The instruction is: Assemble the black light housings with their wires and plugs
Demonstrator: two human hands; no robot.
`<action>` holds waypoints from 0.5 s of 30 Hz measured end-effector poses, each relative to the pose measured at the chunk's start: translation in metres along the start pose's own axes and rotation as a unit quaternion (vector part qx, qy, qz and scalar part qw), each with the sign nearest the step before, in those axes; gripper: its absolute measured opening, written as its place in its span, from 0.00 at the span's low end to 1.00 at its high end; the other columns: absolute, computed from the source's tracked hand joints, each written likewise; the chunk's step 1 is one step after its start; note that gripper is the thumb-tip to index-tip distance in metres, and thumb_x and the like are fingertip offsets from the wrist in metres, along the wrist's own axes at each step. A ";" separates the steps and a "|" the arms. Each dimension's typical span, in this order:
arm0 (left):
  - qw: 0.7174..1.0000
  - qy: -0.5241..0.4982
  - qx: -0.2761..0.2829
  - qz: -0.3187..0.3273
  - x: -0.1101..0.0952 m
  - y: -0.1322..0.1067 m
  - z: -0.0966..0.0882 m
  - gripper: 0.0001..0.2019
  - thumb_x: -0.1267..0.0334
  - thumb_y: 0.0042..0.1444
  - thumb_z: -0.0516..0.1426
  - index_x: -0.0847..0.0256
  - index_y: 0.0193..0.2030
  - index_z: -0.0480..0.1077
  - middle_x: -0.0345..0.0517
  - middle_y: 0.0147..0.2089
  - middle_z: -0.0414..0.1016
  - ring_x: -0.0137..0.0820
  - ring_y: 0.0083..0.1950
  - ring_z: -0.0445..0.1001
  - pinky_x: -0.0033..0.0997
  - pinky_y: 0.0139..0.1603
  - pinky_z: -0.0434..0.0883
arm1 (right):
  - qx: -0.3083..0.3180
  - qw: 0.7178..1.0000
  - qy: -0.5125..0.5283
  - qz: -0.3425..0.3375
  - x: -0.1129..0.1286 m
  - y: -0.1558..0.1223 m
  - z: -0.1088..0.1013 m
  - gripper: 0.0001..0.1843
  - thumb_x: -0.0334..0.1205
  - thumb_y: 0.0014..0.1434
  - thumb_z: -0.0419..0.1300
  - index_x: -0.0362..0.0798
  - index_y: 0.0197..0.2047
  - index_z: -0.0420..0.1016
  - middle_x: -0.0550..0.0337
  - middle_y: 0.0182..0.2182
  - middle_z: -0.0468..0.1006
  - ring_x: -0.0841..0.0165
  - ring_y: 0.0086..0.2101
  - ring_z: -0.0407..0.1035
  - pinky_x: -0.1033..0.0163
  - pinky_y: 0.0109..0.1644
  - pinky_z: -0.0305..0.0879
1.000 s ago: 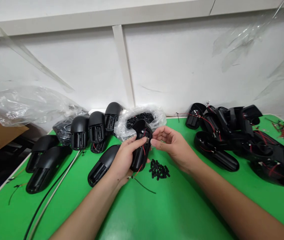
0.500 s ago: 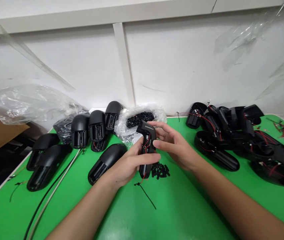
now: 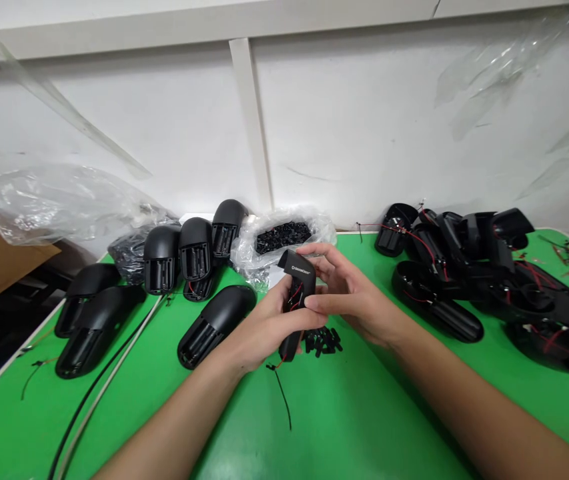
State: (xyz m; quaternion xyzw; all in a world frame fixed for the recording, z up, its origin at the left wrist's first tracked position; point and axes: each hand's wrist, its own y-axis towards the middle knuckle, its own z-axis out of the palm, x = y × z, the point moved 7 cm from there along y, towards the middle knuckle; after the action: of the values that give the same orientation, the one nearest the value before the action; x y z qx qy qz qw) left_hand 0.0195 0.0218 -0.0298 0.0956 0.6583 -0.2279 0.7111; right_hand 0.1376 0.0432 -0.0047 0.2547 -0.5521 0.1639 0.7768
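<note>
My left hand [image 3: 269,327] is wrapped round a black plastic housing [image 3: 295,293] with red wires inside and a white logo near its top, held upright above the green table [image 3: 344,413]. My right hand [image 3: 347,287] grips the same housing from the right, fingers curled over its upper part. A thin black wire [image 3: 281,397] hangs from the housing's lower end onto the table. A small heap of black plugs [image 3: 323,341] lies just below my right hand.
Several black shells [image 3: 214,323] lie and stand at the left. A clear bag of small black parts [image 3: 281,237] sits behind my hands. A pile of wired black housings [image 3: 479,267] fills the right. A black and a white cable [image 3: 99,393] cross the left front.
The housing has been turned from lying on its side to upright, logo facing me. My right hand has closed onto it, and the hanging wire has swung towards me.
</note>
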 end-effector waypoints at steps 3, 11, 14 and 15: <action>1.000 0.001 -0.006 0.015 -0.003 0.001 0.003 0.27 0.60 0.53 0.71 0.63 0.58 0.71 0.42 0.45 0.74 0.23 0.38 0.68 0.25 0.38 0.69 | -0.003 0.999 0.021 0.024 -0.002 -0.002 0.001 0.37 0.34 0.54 0.77 0.58 0.64 0.71 0.60 0.52 0.75 0.68 0.48 0.72 0.60 0.53 0.68; 0.999 -0.022 -0.029 0.025 -0.005 0.001 0.003 0.24 0.65 0.53 0.69 0.62 0.56 0.72 0.37 0.38 0.71 0.21 0.33 0.64 0.25 0.36 0.63 | -0.040 0.998 -0.042 -0.036 -0.003 0.006 -0.005 0.32 0.41 0.61 0.73 0.60 0.66 0.72 0.58 0.55 0.74 0.63 0.56 0.69 0.56 0.59 0.67; 0.998 -0.017 -0.062 0.011 -0.002 0.001 -0.003 0.22 0.62 0.51 0.70 0.60 0.51 0.71 0.35 0.34 0.66 0.20 0.29 0.61 0.26 0.32 0.61 | -0.196 0.940 -0.155 -0.232 0.038 -0.020 -0.012 0.18 0.39 0.67 0.68 0.57 0.59 0.77 0.56 0.53 0.74 0.64 0.56 0.69 0.56 0.60 0.66; 0.997 -0.018 -0.069 0.006 0.000 0.000 -0.005 0.21 0.61 0.51 0.70 0.60 0.50 0.70 0.34 0.33 0.64 0.20 0.28 0.60 0.26 0.31 0.60 | -0.238 0.908 -0.198 -0.283 0.053 -0.040 -0.009 0.15 0.37 0.69 0.66 0.57 0.57 0.78 0.56 0.52 0.75 0.65 0.54 0.70 0.56 0.59 0.67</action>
State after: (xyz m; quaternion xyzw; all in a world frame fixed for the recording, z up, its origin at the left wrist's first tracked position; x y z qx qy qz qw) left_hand 0.0154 0.0243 -0.0300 0.0459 0.6593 -0.1790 0.7288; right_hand 0.1835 0.0145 0.0339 0.2350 -0.6217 -0.2532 0.7029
